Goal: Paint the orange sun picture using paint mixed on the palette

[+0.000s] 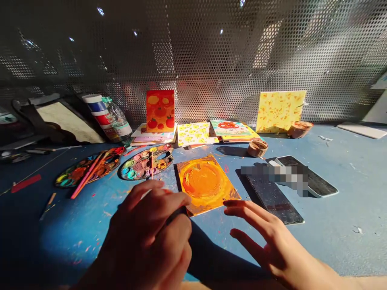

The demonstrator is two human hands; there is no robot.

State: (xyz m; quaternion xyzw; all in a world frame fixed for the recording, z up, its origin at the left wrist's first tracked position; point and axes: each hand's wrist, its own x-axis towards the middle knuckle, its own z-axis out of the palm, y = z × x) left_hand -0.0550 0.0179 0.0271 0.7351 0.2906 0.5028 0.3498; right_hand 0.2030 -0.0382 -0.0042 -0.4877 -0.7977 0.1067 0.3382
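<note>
A small square canvas lies flat on the blue table, thickly covered in orange and ochre paint with a round swirl in the middle. My left hand is at its near left corner, fingers curled together; whatever they may hold is hidden. Over the near right corner, my right hand has its fingers stretched and apart, with nothing in it. Whether the fingertips touch the canvas I cannot tell. A thin paintbrush crosses an oval paint palette just beyond my left hand.
Another palette with brushes lies left. Behind stand a bottle, a tomato painting and a yellow painting. Right are a brown pot, a dark phone and a second phone. A perforated metal screen closes the back.
</note>
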